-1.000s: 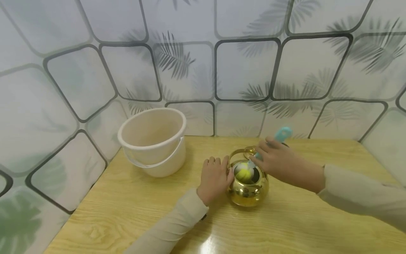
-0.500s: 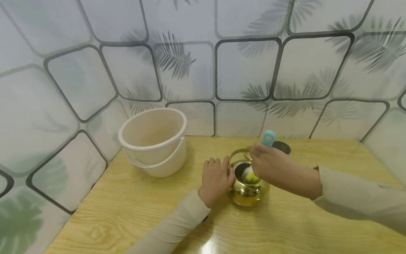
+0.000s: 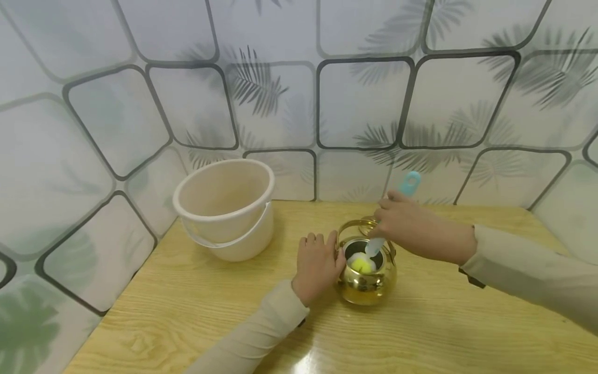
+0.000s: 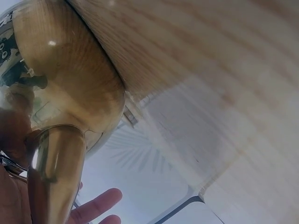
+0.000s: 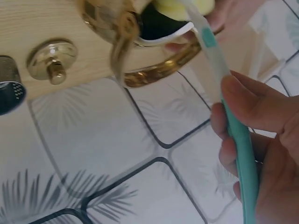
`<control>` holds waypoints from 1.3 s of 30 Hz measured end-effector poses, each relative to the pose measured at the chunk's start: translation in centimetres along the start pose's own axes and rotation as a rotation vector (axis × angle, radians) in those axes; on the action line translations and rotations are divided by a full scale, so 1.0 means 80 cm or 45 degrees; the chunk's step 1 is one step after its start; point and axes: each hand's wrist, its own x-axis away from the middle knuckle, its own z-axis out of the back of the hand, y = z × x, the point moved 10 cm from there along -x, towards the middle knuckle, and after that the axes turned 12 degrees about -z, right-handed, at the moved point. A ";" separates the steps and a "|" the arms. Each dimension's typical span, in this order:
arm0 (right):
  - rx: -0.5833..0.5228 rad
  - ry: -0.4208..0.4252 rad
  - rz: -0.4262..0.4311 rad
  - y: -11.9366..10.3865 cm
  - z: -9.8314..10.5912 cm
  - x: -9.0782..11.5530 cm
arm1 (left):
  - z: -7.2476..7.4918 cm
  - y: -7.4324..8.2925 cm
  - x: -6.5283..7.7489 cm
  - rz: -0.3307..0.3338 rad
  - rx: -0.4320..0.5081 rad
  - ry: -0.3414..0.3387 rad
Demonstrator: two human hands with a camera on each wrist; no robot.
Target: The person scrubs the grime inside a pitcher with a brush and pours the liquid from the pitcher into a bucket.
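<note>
A shiny gold kettle (image 3: 363, 295) stands upright on the wooden table, uncovered, with its arched handle (image 5: 161, 74) raised. My left hand (image 3: 317, 267) holds the kettle at its left side, thumb by the rim. In the left wrist view the spout (image 4: 57, 172) passes between thumb and fingers, and other fingers (image 4: 96, 206) stick out past it. My right hand (image 3: 420, 226) grips the turquoise handle of a sponge bottle brush (image 3: 411, 183) above the opening. Its yellow and white sponge head (image 3: 362, 266) sits in the kettle's mouth, tilted; the lower part is hidden inside.
A cream bucket (image 3: 243, 239) with a hanging handle stands at the back left. Behind the kettle lies its gold knobbed lid (image 5: 52, 58), beside a dark perforated strainer (image 5: 11, 88). Patterned walls (image 3: 364, 104) border the table (image 3: 444, 322) at the back and sides.
The right hand first swung the brush toward the right of the kettle's mouth and upright, then raised it and tilted it again, sponge back near the middle. The left hand and kettle stay put.
</note>
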 end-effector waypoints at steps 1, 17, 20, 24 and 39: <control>-0.013 0.008 -0.015 0.001 -0.001 0.001 | -0.001 0.000 0.000 0.000 0.009 -0.005; 0.271 0.254 -0.005 -0.023 -0.002 0.006 | -0.002 -0.001 -0.001 -0.020 -0.003 -0.025; 0.346 0.279 -0.001 -0.029 0.000 0.005 | -0.002 -0.001 -0.001 -0.021 -0.021 -0.025; 0.439 0.272 -0.007 -0.032 0.001 0.006 | 0.000 0.000 0.000 -0.017 -0.026 -0.004; 0.290 0.263 -0.062 -0.010 0.009 0.022 | 0.004 0.000 0.000 0.001 0.007 0.032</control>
